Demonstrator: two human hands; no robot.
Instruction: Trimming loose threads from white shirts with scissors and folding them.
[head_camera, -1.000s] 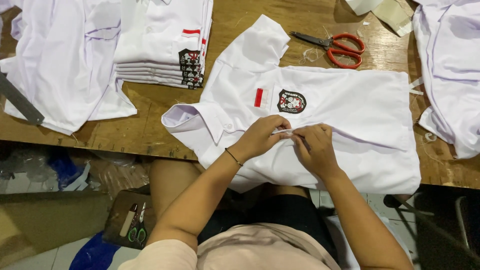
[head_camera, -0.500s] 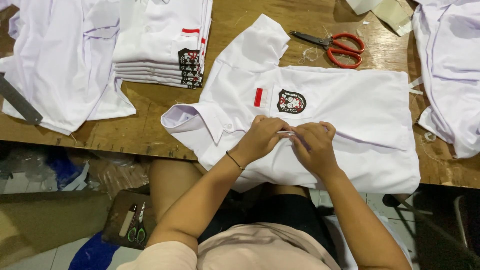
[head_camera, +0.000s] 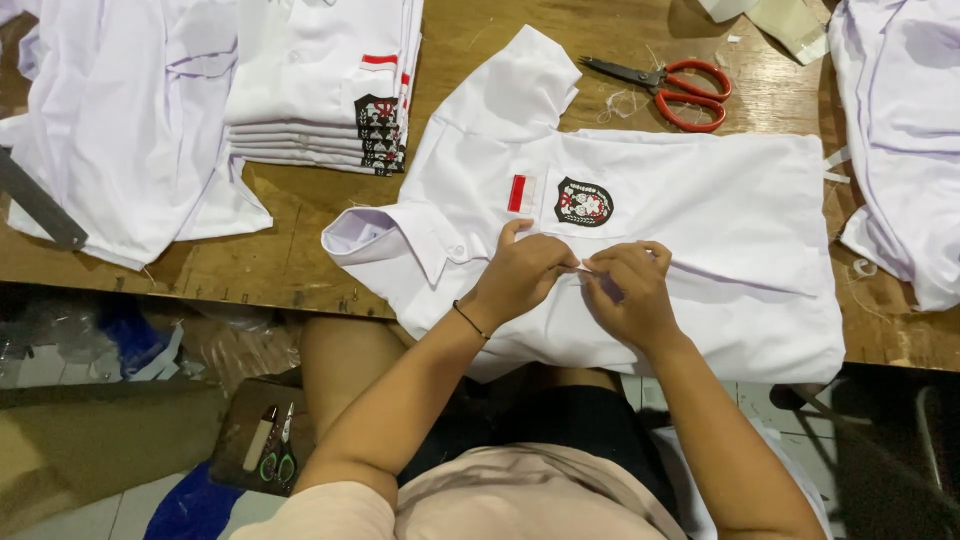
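A person sits at a wooden counter (head_camera: 300, 250), seen from above, with both bare forearms reaching forward over a white short-sleeved shirt (head_camera: 700, 230) that lies flat, collar to the left, its lower edge hanging off the counter's near side toward the lap. The left hand (head_camera: 522, 275) rests on the shirt's front placket, knuckles up, a thin dark bracelet (head_camera: 470, 320) at the wrist. The right hand (head_camera: 630, 290) lies just beside it, wrist bent and palm down. The fingers of both hands are curled and meet at the placket, pinching a small fold of the white cloth between them. Just above the hands, the shirt's chest carries a small red-and-white rectangle patch (head_camera: 520, 193) and a dark shield-shaped badge (head_camera: 584, 202).

Beyond the shirt, red-handled scissors (head_camera: 672, 85) lie on the counter near loose thread scraps. To the upper left stands a neat stack of folded white shirts (head_camera: 310, 90) with the same badges showing at the edges. Further left, another white garment (head_camera: 110, 130) is spread loosely, and more white cloth (head_camera: 900, 130) lies at the right edge.

Below the counter, by the person's left knee, a small brown tray (head_camera: 250, 430) holds green-handled thread snips (head_camera: 282, 455). The floor is pale tile.
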